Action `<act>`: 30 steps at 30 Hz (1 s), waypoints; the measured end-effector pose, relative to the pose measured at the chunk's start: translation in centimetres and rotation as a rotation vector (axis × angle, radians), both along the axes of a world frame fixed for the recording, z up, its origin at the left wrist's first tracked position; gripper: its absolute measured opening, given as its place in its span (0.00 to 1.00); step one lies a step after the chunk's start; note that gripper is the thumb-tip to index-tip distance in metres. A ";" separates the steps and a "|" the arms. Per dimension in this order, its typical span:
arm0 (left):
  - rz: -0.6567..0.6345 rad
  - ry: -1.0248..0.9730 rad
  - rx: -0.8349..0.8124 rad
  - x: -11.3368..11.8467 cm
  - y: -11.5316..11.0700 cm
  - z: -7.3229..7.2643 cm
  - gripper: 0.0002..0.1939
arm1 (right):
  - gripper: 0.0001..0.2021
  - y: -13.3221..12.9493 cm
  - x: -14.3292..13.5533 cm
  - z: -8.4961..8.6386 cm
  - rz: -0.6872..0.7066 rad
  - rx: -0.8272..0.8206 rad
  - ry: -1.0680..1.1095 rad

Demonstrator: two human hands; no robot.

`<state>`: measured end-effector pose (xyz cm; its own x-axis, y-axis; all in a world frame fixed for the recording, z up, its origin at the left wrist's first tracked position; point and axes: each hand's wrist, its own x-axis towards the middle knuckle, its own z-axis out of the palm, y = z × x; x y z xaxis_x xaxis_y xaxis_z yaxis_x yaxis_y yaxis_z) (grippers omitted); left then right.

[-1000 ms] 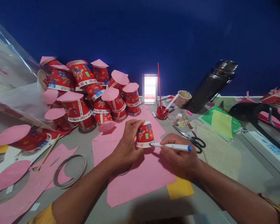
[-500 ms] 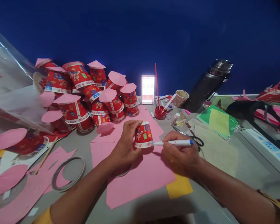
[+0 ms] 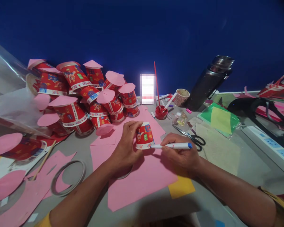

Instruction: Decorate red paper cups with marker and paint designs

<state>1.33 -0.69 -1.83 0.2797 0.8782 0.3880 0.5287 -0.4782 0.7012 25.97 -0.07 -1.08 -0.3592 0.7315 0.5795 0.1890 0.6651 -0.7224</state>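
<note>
My left hand (image 3: 126, 146) grips a red patterned paper cup (image 3: 144, 134) from its left side, above pink paper (image 3: 142, 186). The cup stands rim down, with a white band at the bottom. Pinched in my right hand (image 3: 180, 153) is a white marker (image 3: 177, 145) with a blue end. Its tip meets the right part of the cup's white band. Black-handled scissors (image 3: 196, 138) lie just beyond my right hand.
Red cups with pink paper cones (image 3: 71, 110) are piled at the back left. A tape roll (image 3: 54, 183) lies at the left. Behind my hands are a red paint pot (image 3: 161, 113) and a black flask (image 3: 205, 85). A power strip (image 3: 272, 145) is at the right.
The view has shifted slightly, so most things sit a little further left. My right hand and the marker have moved slightly left, and more of the scissors shows. Both hands keep their holds.
</note>
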 end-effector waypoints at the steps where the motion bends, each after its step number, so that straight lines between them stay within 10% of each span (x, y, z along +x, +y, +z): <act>1: 0.000 0.000 -0.005 0.0 0.0 0.0 0.47 | 0.04 0.0 0.0 0.1 0.005 0.004 -0.006; 30: 0.018 0.042 -0.013 0.1 -0.1 0.7 0.41 | 0.04 0.6 0.3 -0.2 -0.038 -0.050 -0.032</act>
<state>1.40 -0.81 -1.10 0.2800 0.8881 0.3646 0.5661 -0.4595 0.6844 26.30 0.50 -1.26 -0.3483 0.7729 0.5304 0.2367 0.6200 -0.7480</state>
